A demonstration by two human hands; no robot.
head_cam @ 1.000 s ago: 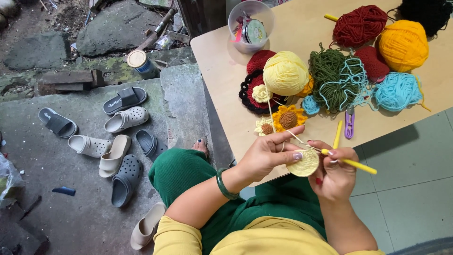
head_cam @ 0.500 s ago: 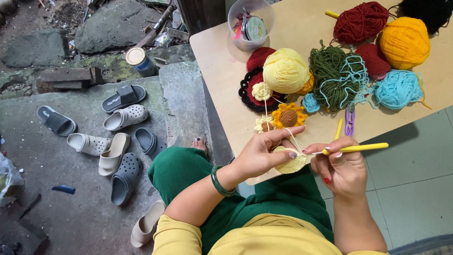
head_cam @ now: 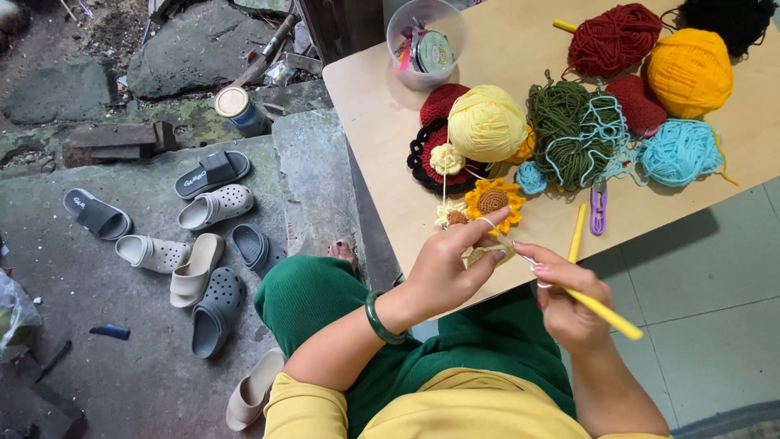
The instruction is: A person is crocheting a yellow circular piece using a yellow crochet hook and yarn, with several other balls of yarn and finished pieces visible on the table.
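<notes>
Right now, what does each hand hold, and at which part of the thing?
The left hand pinches the edge of a small pale yellow crochet piece. The right hand grips a yellow crochet hook near its working end.

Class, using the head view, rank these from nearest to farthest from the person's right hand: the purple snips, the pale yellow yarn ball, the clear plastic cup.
From the right hand:
1. Purple snips, just above it on the table.
2. Pale yellow yarn ball, farther up-left.
3. Clear plastic cup, at the table's far-left corner.

crochet piece [head_cam: 486, 254] mostly hidden behind left hand [head_cam: 452, 264]; hook tip too small to make out; black yarn [head_cam: 729, 20] cut off at top edge
</notes>
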